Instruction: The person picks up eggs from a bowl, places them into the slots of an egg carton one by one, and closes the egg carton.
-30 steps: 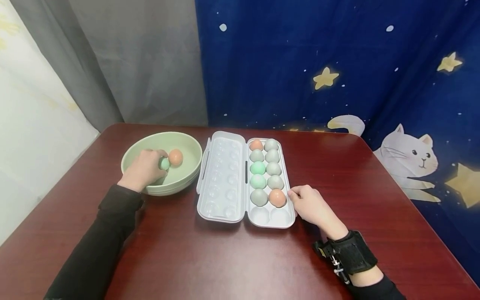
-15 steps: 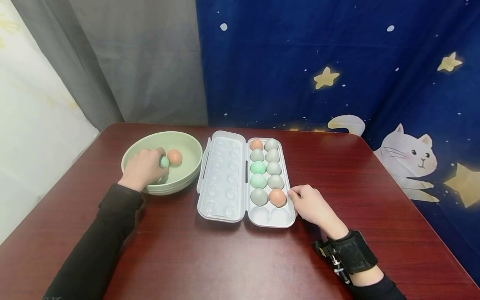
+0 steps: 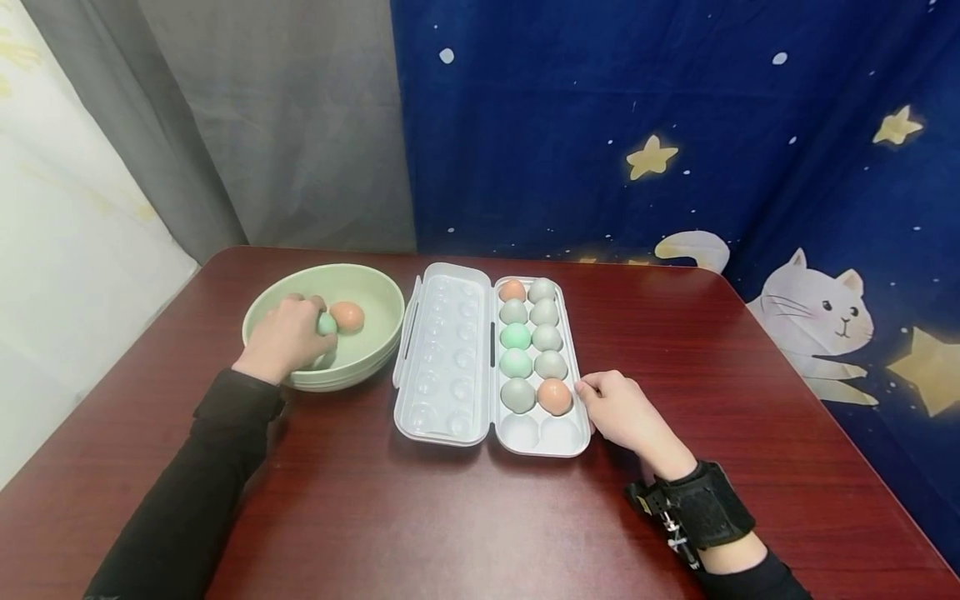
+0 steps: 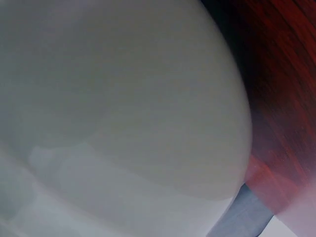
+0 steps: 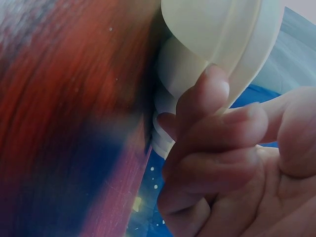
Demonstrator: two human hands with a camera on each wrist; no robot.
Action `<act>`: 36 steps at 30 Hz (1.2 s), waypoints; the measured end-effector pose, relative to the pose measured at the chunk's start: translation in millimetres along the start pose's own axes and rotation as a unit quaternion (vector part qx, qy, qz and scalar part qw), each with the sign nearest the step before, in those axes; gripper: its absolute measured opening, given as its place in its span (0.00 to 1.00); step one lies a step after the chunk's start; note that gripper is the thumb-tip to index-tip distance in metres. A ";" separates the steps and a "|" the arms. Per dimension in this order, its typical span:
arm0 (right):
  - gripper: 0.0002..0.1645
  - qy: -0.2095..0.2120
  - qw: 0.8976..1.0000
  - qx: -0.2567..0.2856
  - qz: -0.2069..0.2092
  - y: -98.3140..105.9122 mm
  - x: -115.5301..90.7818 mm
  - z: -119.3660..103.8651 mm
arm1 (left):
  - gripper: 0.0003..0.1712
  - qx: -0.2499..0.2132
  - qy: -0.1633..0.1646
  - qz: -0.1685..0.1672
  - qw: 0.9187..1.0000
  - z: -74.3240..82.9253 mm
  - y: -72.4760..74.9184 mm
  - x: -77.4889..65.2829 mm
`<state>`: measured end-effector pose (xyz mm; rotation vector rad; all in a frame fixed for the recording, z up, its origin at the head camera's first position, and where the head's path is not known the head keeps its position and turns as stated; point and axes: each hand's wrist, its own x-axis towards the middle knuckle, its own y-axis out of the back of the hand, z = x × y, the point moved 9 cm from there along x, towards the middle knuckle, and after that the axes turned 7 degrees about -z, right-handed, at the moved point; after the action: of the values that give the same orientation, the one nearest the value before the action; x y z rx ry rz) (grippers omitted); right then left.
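Note:
In the head view my left hand (image 3: pixel 283 337) reaches into a pale green bowl (image 3: pixel 384 346), its fingers and thumb round a mint green egg (image 3: pixel 326 323). Right beside that egg, an orange egg (image 3: pixel 347 316) lies in the bowl. My right hand (image 3: pixel 618 408) pinches the right rim of a white egg carton (image 3: pixel 542 443). The right wrist view shows its curled fingers (image 5: pixel 212 133) at the carton's edge (image 5: pixel 242 44). Grey, mint and orange eggs fill the carton's back rows; the two front cups hold none. Only the bowl's wall (image 4: pixel 163 108) shows large in the left wrist view.
The carton's clear lid (image 3: pixel 444 358) lies open to the left, close to the bowl. All stands on a dark red wooden table (image 3: pixel 450 525). A blue curtain (image 3: pixel 540 125) and a grey curtain (image 3: pixel 292 125) hang behind it.
The orange egg in the bowl has shifted slightly left and turned. My left hand and the mint egg have moved a little left. The right hand stays at the carton's rim.

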<state>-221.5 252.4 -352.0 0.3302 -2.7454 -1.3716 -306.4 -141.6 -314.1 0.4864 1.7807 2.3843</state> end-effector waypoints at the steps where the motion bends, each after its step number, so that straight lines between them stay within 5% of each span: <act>1: 0.17 0.000 1.000 0.000 0.000 0.0 0.0 0.0 | 0.07 -0.003 -0.002 0.001 1.000 -0.3 0.6 0.0; 10: 0.17 0.001 1.000 -0.002 0.000 0.1 0.2 0.1 | 0.07 0.008 -0.022 0.053 0.998 5.6 18.6 -2.1; 18: 0.18 -0.001 1.000 -0.002 0.000 -1.1 0.3 2.7 | 0.23 -0.014 0.001 0.070 0.997 10.7 28.5 -5.7; 24: 0.18 0.002 1.000 -0.002 0.001 -1.1 0.5 2.6 | 0.16 -0.018 0.020 0.067 0.997 20.3 35.7 -7.6; 32: 0.17 -0.002 1.000 0.000 0.000 -1.3 1.2 2.2 | 0.14 -0.001 -0.008 0.098 0.995 47.1 48.2 -13.1; 36: 0.18 -0.001 1.000 -0.001 0.000 -1.3 1.2 2.3 | 0.16 0.003 -0.049 0.130 0.990 63.7 56.2 -18.2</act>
<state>-222.9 253.2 -354.4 0.3275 -2.7456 -1.3764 -263.3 -105.7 -247.8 0.8706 1.7794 2.4699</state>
